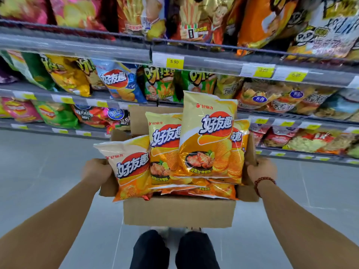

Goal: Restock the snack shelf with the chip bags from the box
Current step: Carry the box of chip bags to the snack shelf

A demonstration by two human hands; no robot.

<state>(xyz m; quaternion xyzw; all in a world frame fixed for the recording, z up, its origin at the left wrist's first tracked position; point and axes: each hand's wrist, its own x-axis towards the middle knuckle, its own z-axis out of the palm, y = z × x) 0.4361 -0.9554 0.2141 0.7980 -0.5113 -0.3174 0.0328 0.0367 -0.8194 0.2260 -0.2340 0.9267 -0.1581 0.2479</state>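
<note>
An open cardboard box (178, 212) is held up in front of me, above the floor. My left hand (96, 168) grips its left flap and my right hand (261, 169) grips its right flap. Several yellow-orange chip bags (208, 136) stand upright in the box, and one bag (131, 167) leans out over the left edge. More bags lie flat underneath. The snack shelf (213, 65) rises just beyond the box, with a blue bag of the same brand (120, 82) on the middle tier.
Shelf tiers are packed with assorted snack bags, with yellow price tags (174, 62) along the rails. Grey floor tiles (42, 171) spread left and right of the box. My dark trouser legs (174, 249) show below it.
</note>
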